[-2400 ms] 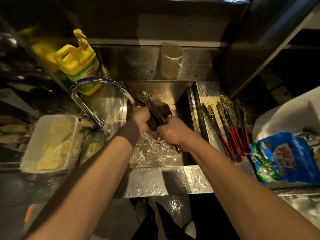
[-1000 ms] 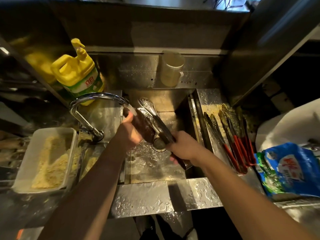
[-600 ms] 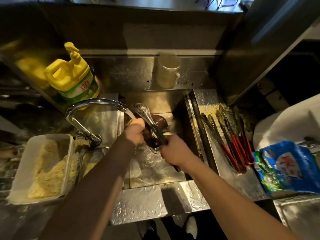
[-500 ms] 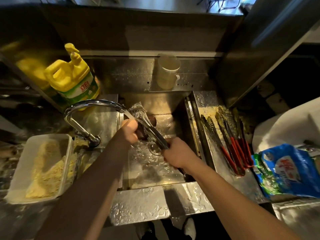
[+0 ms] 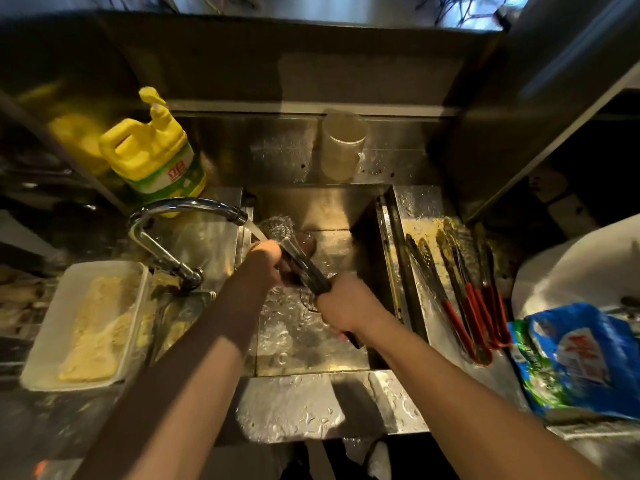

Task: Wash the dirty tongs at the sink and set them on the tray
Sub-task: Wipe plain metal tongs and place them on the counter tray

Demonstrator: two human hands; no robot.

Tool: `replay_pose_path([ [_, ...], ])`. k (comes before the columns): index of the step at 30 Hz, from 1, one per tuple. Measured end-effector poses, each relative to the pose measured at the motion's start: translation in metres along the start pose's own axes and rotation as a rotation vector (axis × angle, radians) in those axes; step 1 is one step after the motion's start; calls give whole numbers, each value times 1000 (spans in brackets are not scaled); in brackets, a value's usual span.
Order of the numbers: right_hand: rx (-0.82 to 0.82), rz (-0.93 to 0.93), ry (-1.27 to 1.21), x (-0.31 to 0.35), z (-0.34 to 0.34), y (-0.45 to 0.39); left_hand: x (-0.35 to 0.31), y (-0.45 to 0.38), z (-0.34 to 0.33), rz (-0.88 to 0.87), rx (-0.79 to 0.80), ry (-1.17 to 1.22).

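Note:
Metal tongs point(image 5: 294, 249) slant over the steel sink point(image 5: 313, 358), their perforated tips under the water that runs from the curved tap point(image 5: 194, 205). My right hand point(image 5: 346, 304) grips the tongs at the handle end. My left hand point(image 5: 265, 261) presses a dark brown scouring pad point(image 5: 306, 243) against the tongs' middle. To the right of the sink, a wet steel tray point(image 5: 415, 209) holds several tongs with red handles point(image 5: 464, 299), side by side.
A yellow detergent jug point(image 5: 152, 154) stands behind the tap. A translucent cup point(image 5: 341, 147) sits on the back ledge. A white tub of pale crumbs point(image 5: 86, 323) is at the left, a blue and green bag point(image 5: 575, 358) at the right.
The pad in my left hand has slid back and forth along the tongs. The tongs' tips have moved up under the water stream. My right hand keeps its hold on the handle.

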State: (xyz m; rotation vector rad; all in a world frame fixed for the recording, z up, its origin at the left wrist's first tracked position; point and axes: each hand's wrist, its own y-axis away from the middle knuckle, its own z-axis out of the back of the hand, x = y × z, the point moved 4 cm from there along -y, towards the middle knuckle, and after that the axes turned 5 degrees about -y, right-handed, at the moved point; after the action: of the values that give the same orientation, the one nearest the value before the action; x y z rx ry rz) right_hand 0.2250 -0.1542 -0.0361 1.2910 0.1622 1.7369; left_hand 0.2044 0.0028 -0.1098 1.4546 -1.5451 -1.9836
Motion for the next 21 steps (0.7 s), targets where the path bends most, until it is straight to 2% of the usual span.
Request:
replay_pose_path([
  [3,-51,26,-38,6,1,-3,-2,7,-8,-33,19,34],
  [6,3,-4,-47,4,-1,0,-4,6,-7,-36,-26,35],
  [10,-34,13,-32,4,3,-1,-1,11,-9,-36,4,42],
  [12,14,-2,-6,0,0,1,0,9,-3,-50,-36,30],
  [16,-13,-11,26,-3,-4,2,8,3,4,-86,-78,-132],
  [19,20,-19,39,-4,-9,1,10,-2,5,-67,-95,-104],
  [21,-4,-27,36,-2,-6,-3,16,-4,0,-57,-99,44],
])
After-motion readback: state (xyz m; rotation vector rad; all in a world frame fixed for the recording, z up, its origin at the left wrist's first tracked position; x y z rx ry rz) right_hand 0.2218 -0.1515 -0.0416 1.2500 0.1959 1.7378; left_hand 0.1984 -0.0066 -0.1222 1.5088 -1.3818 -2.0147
